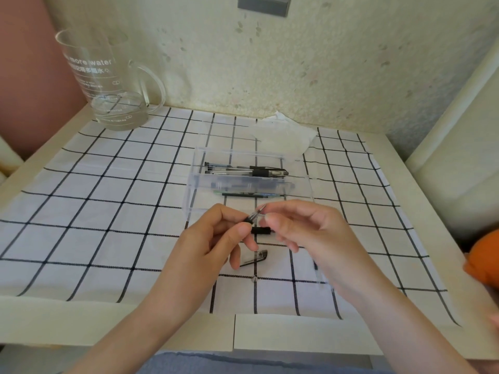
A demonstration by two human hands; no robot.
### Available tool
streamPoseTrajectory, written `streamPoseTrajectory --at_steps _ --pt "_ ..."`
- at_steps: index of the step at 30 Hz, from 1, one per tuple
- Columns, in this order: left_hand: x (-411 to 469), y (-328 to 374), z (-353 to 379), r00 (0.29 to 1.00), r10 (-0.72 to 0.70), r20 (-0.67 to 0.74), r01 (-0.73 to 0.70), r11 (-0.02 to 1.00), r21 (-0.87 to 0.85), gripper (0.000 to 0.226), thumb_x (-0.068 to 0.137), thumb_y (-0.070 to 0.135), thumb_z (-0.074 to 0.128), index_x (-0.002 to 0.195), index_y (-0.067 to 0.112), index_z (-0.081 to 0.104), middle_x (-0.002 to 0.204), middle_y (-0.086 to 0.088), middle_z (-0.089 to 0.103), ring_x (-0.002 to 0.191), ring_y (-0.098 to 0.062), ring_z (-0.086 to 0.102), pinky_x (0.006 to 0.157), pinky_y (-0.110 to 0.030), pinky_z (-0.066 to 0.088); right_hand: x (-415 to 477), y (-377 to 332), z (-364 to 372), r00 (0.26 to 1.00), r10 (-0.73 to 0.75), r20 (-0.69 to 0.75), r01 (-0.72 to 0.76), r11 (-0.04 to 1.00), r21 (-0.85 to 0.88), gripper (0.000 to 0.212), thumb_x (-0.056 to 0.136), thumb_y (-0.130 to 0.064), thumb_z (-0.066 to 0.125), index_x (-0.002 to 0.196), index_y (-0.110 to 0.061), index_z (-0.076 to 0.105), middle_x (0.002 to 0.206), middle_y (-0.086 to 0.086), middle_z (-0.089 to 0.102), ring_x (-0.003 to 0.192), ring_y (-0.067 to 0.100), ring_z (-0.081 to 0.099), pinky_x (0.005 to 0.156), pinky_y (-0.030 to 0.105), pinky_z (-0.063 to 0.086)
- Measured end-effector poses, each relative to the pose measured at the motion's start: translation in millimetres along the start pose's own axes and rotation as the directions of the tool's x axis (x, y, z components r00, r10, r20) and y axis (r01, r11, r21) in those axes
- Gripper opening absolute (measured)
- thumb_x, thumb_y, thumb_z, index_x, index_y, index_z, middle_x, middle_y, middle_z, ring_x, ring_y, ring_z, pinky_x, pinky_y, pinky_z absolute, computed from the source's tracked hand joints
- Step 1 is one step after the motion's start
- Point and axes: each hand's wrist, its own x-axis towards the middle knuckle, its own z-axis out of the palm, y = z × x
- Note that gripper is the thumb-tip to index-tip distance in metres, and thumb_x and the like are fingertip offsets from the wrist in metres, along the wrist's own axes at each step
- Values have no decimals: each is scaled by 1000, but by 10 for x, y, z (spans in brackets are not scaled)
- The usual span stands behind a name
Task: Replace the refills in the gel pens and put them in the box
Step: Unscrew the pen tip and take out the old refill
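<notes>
The fingers [244, 230] of the left hand [213, 238] pinch a slim pen part [251, 217], dark with a clear, pointed end. The right hand [305, 228] closes thumb and forefinger on that upper end, and both hands hold it just above the desk [81, 319]. The piece is too small to tell whether it is a refill or a pen's front section. A short black sleeve [259, 230] shows just below it, between the two hands; which hand bears it cannot be told.

By its look, the part is light and thin, stiff along its length yet easily bent, and smooth enough to slip. The safer hold appears to be on the dark middle, clear of the fine writing point.

On the checked cloth [108, 211] beneath the hands lies a pen cap [255, 257]. Nearer the person is a small metal tip [253, 278] that looks likely to roll. A clear barrel [320, 276] shows under the right wrist.

Just beyond the hands stands the clear plastic box [194, 184], with several gel pens [251, 171] lying lengthwise inside. Thin refills [248, 195] lie along its near side; whether they are within the box's walls cannot be told. A glass jug [108, 85] stands well apart at the far left corner.
</notes>
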Motion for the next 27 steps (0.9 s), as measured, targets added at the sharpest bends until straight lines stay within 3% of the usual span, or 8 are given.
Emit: streamPoseTrajectory --at_steps 8,12,15,17,20,22,27 --pt "2 25 -18 1000 3 14 -3 1000 -4 21 80 33 50 89 16 58 72 1 69 50 -7 50 50 -8 37 82 17 84 990 -74 -118 95 979 178 12 76 -27 72 83 -17 72 68 -5 65 62 10 53 52 20 39" --pt "-6 4 -31 1000 -10 16 10 999 31 13 84 27 52 88 16 57 73 2 69 50 -6 50 53 -7 39 166 -134 -223 937 -144 -317 246 918 311 7 86 -19 61 83 -14 64 79 5 66 61 15 52 44 19 32" --pt "-9 2 -43 1000 -15 21 14 999 40 9 86 25 52 88 18 57 73 2 69 51 -6 50 54 -8 39 215 -206 -550 893 -111 -437 274 903 330 14 90 -11 56 78 -13 62 69 2 64 55 11 50 45 18 32" --pt "-9 4 -48 1000 -14 20 13 999 42 15 82 31 52 88 19 57 74 2 69 51 -6 51 54 -8 40 242 -146 -704 888 -44 -458 181 949 260 15 88 -9 58 75 -11 63 63 2 61 54 12 48 46 19 33" --pt "-4 14 -46 1000 -22 17 22 999 32 19 79 34 51 88 19 58 74 2 69 51 -7 51 55 -9 41 250 15 -803 887 9 -462 -33 999 -43 12 86 -8 62 75 -6 66 61 5 59 52 16 47 45 22 35" --pt "-2 17 -40 1000 -24 16 24 999 35 19 80 33 51 89 18 58 74 2 69 51 -7 51 55 -9 41 245 83 -783 895 24 -445 -119 975 -186 10 86 -11 63 81 -4 67 58 5 59 46 13 48 45 24 37" --pt "-4 -13 -30 999 -28 20 27 998 53 7 87 23 52 87 18 57 74 1 70 51 -7 51 53 -8 40 289 214 -677 924 88 -371 -221 916 -334 12 89 -13 61 83 -5 68 61 5 63 36 0 48 41 17 35"
